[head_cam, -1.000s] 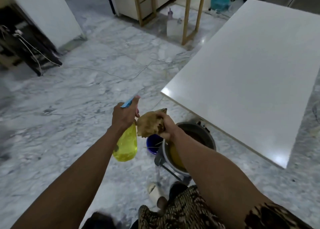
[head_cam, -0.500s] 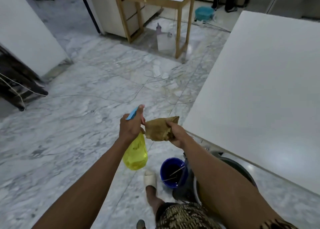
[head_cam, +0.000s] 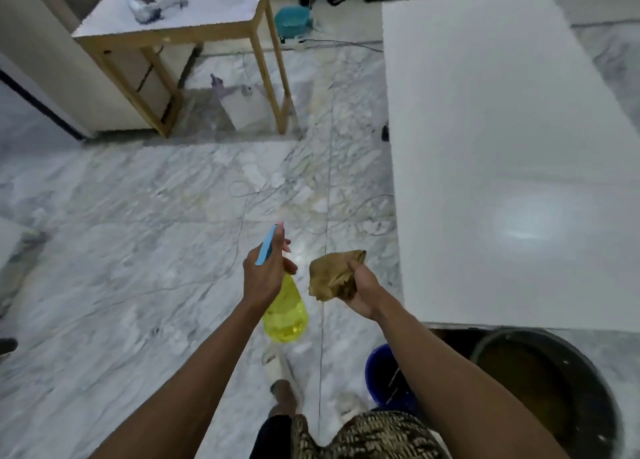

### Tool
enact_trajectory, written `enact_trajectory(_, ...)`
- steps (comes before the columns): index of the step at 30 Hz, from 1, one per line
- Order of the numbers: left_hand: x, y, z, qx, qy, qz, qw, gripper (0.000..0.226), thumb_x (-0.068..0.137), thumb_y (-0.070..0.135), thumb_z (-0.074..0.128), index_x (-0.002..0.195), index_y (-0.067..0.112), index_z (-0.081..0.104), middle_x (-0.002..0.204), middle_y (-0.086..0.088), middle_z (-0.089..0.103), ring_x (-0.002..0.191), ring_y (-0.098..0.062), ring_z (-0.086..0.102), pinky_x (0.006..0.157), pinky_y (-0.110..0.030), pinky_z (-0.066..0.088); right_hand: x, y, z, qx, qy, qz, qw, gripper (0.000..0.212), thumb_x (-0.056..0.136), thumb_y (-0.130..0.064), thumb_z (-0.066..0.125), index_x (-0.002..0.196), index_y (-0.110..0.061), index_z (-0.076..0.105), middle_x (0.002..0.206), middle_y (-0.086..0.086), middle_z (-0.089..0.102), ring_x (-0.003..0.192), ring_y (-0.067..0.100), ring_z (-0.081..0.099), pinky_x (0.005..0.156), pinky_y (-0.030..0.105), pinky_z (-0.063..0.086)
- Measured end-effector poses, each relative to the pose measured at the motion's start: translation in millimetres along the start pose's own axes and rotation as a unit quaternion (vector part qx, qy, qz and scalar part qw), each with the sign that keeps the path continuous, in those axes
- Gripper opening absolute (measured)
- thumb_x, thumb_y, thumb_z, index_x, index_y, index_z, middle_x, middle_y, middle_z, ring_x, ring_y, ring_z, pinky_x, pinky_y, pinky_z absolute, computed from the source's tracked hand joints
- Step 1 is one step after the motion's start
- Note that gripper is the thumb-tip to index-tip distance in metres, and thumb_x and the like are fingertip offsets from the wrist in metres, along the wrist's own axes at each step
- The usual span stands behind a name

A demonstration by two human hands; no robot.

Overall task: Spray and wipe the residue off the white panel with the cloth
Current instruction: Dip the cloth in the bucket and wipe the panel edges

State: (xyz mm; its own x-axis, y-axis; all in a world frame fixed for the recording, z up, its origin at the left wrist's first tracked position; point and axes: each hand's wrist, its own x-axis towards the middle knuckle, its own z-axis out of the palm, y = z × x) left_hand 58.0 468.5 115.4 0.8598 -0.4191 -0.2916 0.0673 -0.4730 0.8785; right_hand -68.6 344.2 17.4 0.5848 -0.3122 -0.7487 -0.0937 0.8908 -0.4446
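The white panel [head_cam: 512, 139] lies flat and raised on the right, its near edge just beyond my right forearm. My left hand [head_cam: 264, 271] grips a yellow spray bottle [head_cam: 285, 314] with a blue trigger head, nozzle pointing away over the floor. My right hand [head_cam: 360, 294] is closed on a crumpled brown cloth [head_cam: 332, 278], held in the air left of the panel's near corner. Bottle and cloth are a small gap apart. Neither touches the panel.
A dark bucket [head_cam: 547, 382] of brownish water and a blue bucket [head_cam: 384, 375] stand under the panel's near edge. A wooden table [head_cam: 180, 18] stands at the back left, a white jug [head_cam: 242, 106] beneath it. Thin cables cross the marble floor [head_cam: 121, 233].
The view has swung so the panel now runs lengthwise on the right. My hands have drawn slightly apart; bottle and cloth no longer touch. The buckets moved to the lower right.
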Motion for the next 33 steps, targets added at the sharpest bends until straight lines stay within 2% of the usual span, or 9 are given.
enact_trajectory(5,87,36,45,0.028,-0.131,0.098,0.986,0.046,0.110,0.055,0.051,0.089,0.020,0.070,0.091,0.012,0.074,0.061,-0.017,0.073,0.062,-0.024,0.054,39,-49,10,0.119,0.092,-0.109,0.983,0.045,0.105,-0.035,0.045,0.137,-0.004,0.051,0.126,0.018,0.064,0.111,0.031,0.063,0.100,0.044,0.051)
enact_trajectory(10,132,71,103,-0.006,-0.269,0.180,0.946,0.037,0.111,0.044,0.053,0.104,0.013,0.073,0.090,-0.002,0.074,0.061,-0.014,0.068,0.057,-0.014,0.050,18,-73,-9,0.228,0.193,-0.221,0.928,0.044,0.105,-0.033,0.047,0.136,-0.003,0.054,0.133,0.018,0.061,0.102,0.027,0.066,0.089,0.038,0.054)
enact_trajectory(13,138,84,146,-0.018,-0.343,0.223,0.912,0.045,0.112,0.041,0.052,0.116,0.003,0.076,0.081,-0.008,0.071,0.057,-0.009,0.065,0.059,-0.015,0.052,-10,-72,-35,0.253,0.279,-0.248,0.893,0.045,0.102,-0.041,0.051,0.130,-0.006,0.058,0.120,0.009,0.066,0.114,0.026,0.063,0.102,0.038,0.050)
enact_trajectory(16,124,101,194,-0.052,-0.439,0.258,0.859,0.026,0.115,0.030,0.052,0.136,0.026,0.068,0.097,-0.010,0.069,0.063,-0.025,0.061,0.058,-0.019,0.055,-37,-67,-63,0.199,0.388,-0.261,0.861,0.055,0.100,-0.049,0.051,0.140,-0.010,0.050,0.114,0.005,0.064,0.112,0.022,0.061,0.105,0.036,0.047)
enact_trajectory(20,100,110,262,-0.041,-0.545,0.264,0.795,0.027,0.116,0.026,0.051,0.141,0.034,0.060,0.102,-0.006,0.069,0.070,-0.032,0.061,0.061,-0.022,0.055,-62,-66,-96,0.068,0.518,-0.275,0.808,0.045,0.102,-0.045,0.046,0.137,-0.016,0.051,0.115,0.003,0.063,0.105,0.018,0.059,0.096,0.037,0.050)
enact_trajectory(23,82,106,301,-0.047,-0.583,0.291,0.757,0.020,0.114,0.030,0.054,0.122,0.041,0.069,0.088,0.018,0.073,0.065,-0.012,0.064,0.065,-0.029,0.054,-66,-70,-122,-0.133,0.615,-0.280,0.725,0.043,0.106,-0.034,0.042,0.147,-0.023,0.043,0.136,-0.004,0.056,0.116,0.017,0.055,0.098,0.033,0.045)
enact_trajectory(26,79,95,329,-0.047,-0.607,0.322,0.725,0.022,0.111,0.025,0.054,0.127,0.030,0.068,0.085,0.030,0.072,0.065,-0.003,0.063,0.065,-0.028,0.055,-36,-69,-129,-0.349,0.678,-0.162,0.626,0.057,0.100,-0.026,0.051,0.153,-0.017,0.033,0.156,0.010,0.038,0.142,0.030,0.035,0.116,0.044,0.024)
enact_trajectory(30,85,74,355,-0.027,-0.627,0.355,0.693,0.022,0.113,0.039,0.051,0.133,0.040,0.062,0.108,0.035,0.074,0.076,-0.007,0.071,0.073,-0.025,0.058,33,-35,-125,-0.437,0.542,0.001,0.718,0.098,0.092,-0.073,0.036,0.158,-0.012,-0.004,0.165,0.011,-0.014,0.151,0.031,-0.020,0.121,0.052,-0.010)
enact_trajectory(33,88,73,361,-0.012,-0.631,0.363,0.685,0.022,0.114,0.035,0.051,0.130,0.046,0.060,0.102,0.036,0.072,0.079,-0.010,0.071,0.077,-0.022,0.058,51,-28,-125,-0.388,0.573,-0.016,0.722,0.097,0.086,-0.080,0.009,0.159,-0.019,-0.006,0.164,0.004,-0.019,0.148,0.023,-0.027,0.121,0.053,-0.010)
